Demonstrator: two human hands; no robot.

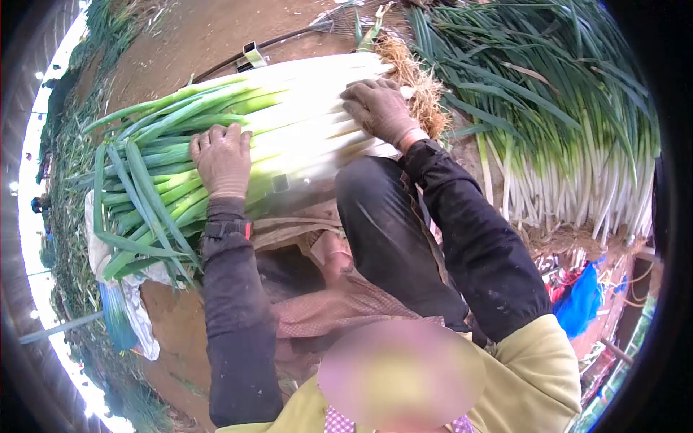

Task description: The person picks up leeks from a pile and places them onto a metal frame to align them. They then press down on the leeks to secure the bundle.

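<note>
A thick bundle of green onions [303, 94] lies across in front of me, its green leaves to the left and its white stalks and brown roots [426, 90] to the right. My left hand [221, 160], in a brownish glove, presses down on the leafy part with bent fingers. Over the white stalks near the roots, my gloved right hand [381, 110] is curled, fingers pointing left. The undersides of both hands are hidden against the onions. Some leaves [137, 209] bend and hang down at the bundle's left end.
More green onions [563, 123] lie in a large pile at the right. A metal rake [317, 27] rests on the dirt floor [180, 36] behind the bundle. White plastic [148, 325] is at lower left; a blue bag [583, 299] is at lower right. My bent knee [372, 195] is close below the bundle.
</note>
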